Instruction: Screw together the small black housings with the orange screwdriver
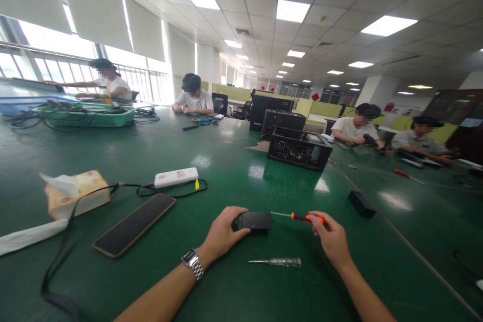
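Observation:
My left hand (225,231), with a silver watch at the wrist, grips the left end of a small black box (255,220) on the green table (211,282). In my right hand (331,235) is an orange and black screwdriver (300,217), held by its handle. Its shaft points left, and the tip is at the right end of the box; whether it touches cannot be made out. A second screwdriver (283,262) with a clear handle lies below the box.
A phone (134,225), a white power strip (176,177) with cable and a tissue box (81,193) lie left. Black computer cases (298,148) stand ahead. A black block (361,204) and a red screwdriver (403,174) lie right. Several people sit beyond, near a green basket (90,116).

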